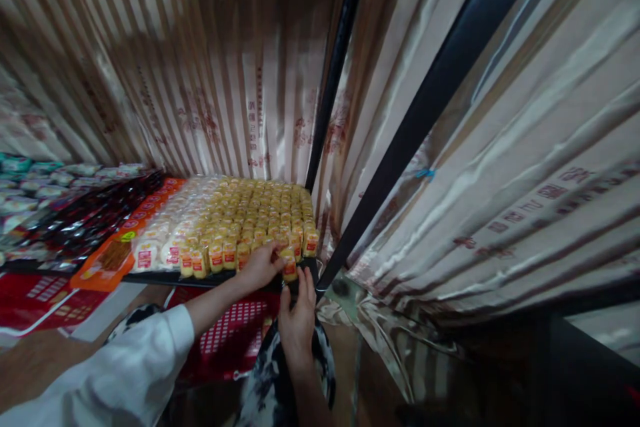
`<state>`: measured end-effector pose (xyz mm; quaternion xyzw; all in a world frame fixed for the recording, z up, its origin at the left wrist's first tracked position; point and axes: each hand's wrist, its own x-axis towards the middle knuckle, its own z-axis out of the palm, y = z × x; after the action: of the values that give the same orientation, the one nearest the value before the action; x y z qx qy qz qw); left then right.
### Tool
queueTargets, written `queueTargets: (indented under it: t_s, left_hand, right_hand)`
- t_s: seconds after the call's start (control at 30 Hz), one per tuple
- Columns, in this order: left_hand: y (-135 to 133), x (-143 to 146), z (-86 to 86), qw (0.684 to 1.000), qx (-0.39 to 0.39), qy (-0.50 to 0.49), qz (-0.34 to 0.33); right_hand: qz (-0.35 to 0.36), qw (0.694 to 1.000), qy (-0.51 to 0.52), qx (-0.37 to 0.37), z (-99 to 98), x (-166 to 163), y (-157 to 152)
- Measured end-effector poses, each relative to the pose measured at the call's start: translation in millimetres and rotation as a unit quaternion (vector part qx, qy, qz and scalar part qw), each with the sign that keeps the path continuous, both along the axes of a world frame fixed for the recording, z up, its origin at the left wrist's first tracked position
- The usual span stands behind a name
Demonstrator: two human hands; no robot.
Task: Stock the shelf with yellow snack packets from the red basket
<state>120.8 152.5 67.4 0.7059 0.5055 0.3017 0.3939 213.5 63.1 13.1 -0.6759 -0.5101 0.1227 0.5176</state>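
A small yellow snack packet (289,267) with a red-and-white label stands upright at the shelf's front right corner. The fingertips of my left hand (263,264) pinch its upper left side. Just below and to the right is my right hand (299,317), its fingers stretched out and apart, close to the packet; whether they touch it I cannot tell. Behind both hands, rows of matching yellow packets (260,210) stand tightly together on the dark shelf (173,277). The lower front of the row is partly covered by my left hand.
White-wrapped snacks (167,233), an orange packet (103,267) and dark packets (95,220) fill the shelf leftward. A red basket (235,333) sits below the front edge. A black post (400,153) rises at the right, before the hanging printed curtain (500,213).
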Motion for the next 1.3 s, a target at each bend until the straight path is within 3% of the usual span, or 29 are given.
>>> queueTargets:
  t_s: [0.13, 0.37, 0.57, 0.9, 1.07, 1.3]
  left_hand:
    - [11, 21, -2.4, 0.996, 0.072, 0.045, -0.007]
    - [24, 55, -6.5, 0.986, 0.101, 0.114, -0.062]
    - [28, 75, -2.9, 0.98, 0.1, 0.156, -0.067]
    - [34, 83, -6.0, 0.973, 0.094, 0.204, -0.046]
    - [29, 85, -8.9, 0.974, 0.105, 0.199, -0.001]
    - [23, 87, -2.0, 0.966, 0.103, 0.238, -0.024]
  right_hand:
    - [0.012, 1.0, -0.024, 0.012, 3.1, -8, 2]
    - [-0.002, 0.999, -0.015, -0.03, -27.6, -2, 15]
    - [-0.027, 0.999, 0.011, -0.014, -34.0, 1, 27]
    - [-0.034, 0.999, 0.01, -0.009, -32.9, 9, 44]
    - [-0.036, 0.999, -0.022, -0.008, -31.0, 13, 46]
    - [-0.03, 0.998, -0.054, 0.005, -38.5, 15, 47]
